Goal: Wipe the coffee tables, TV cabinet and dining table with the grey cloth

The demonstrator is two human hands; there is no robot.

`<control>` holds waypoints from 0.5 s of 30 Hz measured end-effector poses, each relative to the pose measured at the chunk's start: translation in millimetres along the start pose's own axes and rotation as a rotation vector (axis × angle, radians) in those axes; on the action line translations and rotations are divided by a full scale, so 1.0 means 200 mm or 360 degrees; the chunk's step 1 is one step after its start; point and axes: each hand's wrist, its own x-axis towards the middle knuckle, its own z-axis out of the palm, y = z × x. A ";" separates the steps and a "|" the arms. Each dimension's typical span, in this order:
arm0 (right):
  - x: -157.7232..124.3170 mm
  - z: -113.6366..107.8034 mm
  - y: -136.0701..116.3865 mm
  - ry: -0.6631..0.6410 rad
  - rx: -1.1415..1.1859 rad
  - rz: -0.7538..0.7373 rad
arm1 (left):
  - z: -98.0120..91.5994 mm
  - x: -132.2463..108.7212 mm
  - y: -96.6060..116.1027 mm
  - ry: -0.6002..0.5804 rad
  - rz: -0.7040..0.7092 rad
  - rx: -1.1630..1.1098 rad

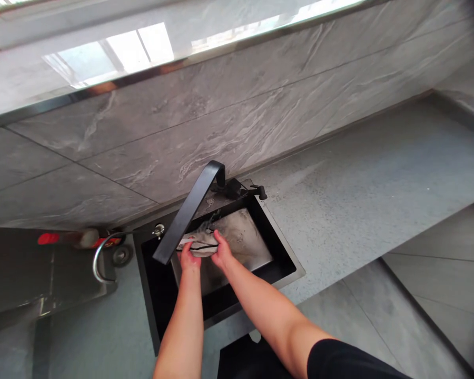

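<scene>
Both of my hands reach into a black kitchen sink with a pale metal-looking bottom. My left hand and my right hand grip a wet white cloth with black stripes between them, low over the basin. A matte black faucet arches above the sink, and its spout passes just over my left hand. Part of the cloth is hidden by my fingers and the spout.
A grey stone countertop surrounds the sink, with grey marbled wall tiles behind it. A small chrome knob sits on the sink's deck. To the left stands a metal cart with a curved handle and a wheel.
</scene>
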 end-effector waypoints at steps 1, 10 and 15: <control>0.00 0.00 -0.01 -0.0058 0.0000 0.0072 | -0.01 0.00 0.01 0.0043 0.0035 -0.0003; -0.04 0.00 -0.02 -0.0018 -0.0228 0.0085 | 0.07 -0.06 -0.05 -0.0186 -0.0342 -0.0001; -0.16 -0.02 0.05 0.0000 -0.0765 -0.0536 | 0.10 0.00 -0.07 -0.0264 -0.0537 0.0126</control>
